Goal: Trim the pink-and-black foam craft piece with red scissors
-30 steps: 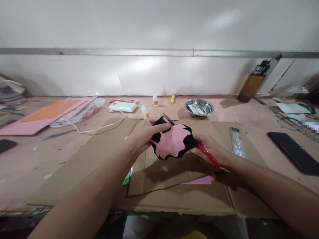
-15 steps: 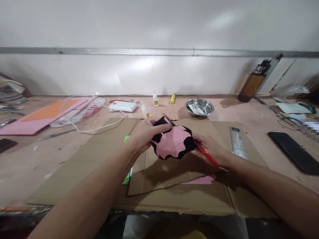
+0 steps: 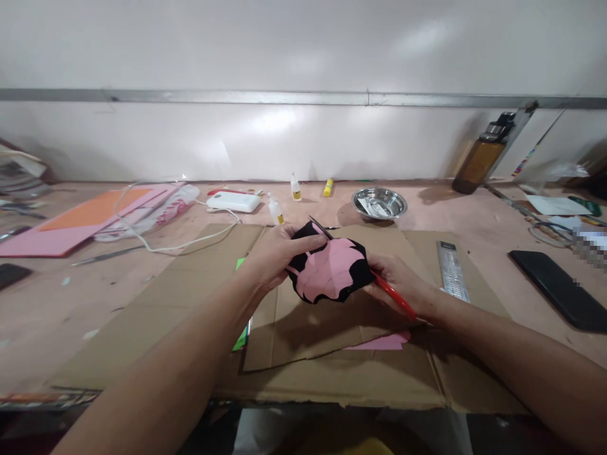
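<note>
My left hand (image 3: pixel 272 254) is closed on the left edge of a pink and black foam cut-out (image 3: pixel 332 268), held a little above the flattened cardboard (image 3: pixel 332 354). My right hand (image 3: pixel 401 283) grips red-handled scissors (image 3: pixel 391 294). Their dark blades run behind the cut-out, and the tip pokes out at its upper left. A pink scrap (image 3: pixel 382 343) lies on the cardboard below my right wrist.
A metal ruler (image 3: pixel 452 270) and a black phone (image 3: pixel 559 289) lie to the right. A steel bowl (image 3: pixel 379 203), small glue bottles (image 3: pixel 275 210), a white power bank (image 3: pixel 234 202) with its cable and pink and orange sheets (image 3: pixel 80 221) lie behind. A brown bottle (image 3: pixel 481 161) leans against the wall.
The scissors' handles have drawn slightly together and the cut-out has shifted a little; both hands stay in the same place.
</note>
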`<state>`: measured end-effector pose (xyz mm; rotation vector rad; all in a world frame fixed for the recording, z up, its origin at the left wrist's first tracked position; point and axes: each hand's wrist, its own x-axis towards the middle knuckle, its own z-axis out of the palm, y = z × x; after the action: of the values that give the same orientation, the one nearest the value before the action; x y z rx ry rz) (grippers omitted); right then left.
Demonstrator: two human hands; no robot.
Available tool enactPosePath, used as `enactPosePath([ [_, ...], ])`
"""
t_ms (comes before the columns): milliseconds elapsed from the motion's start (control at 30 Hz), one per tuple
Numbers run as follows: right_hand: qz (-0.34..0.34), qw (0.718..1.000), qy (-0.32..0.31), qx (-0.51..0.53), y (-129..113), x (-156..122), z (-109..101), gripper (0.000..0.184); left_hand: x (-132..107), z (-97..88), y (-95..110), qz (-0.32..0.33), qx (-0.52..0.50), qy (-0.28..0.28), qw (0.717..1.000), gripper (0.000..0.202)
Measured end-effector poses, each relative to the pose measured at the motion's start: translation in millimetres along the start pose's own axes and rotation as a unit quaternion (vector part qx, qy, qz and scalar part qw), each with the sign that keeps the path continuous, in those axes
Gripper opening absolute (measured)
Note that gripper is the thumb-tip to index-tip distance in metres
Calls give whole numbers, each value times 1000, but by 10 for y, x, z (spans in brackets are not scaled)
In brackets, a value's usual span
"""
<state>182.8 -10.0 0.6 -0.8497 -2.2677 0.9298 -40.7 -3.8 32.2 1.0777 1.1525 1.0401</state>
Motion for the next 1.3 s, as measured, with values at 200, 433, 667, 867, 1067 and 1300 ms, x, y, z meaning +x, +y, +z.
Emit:
enactPosePath([
  [200,11,1000,-1,1,1,-2,-5,11,9,-5,1,-3,-5,-7,1000,14],
  [433,5,1000,0,18,1,2,2,11,23,-24,-13,1,-13,-19,1000,15],
  [667,5,1000,1,16,39,-12,15,14,37,-33,-14,-3,-7,-14,1000,15],
  [867,0,1000,8,20,56,-15,23,13,43,-34,-23,2,-10,-21,1000,17],
  [1067,-3,1000,13,13,54,-9,22,11,47,-35,-18,-3,-11,-14,1000,17],
  [1300,0,1000,19,19,90,-21,29,11,37,-30,-17,4,-7,-17,1000,17],
])
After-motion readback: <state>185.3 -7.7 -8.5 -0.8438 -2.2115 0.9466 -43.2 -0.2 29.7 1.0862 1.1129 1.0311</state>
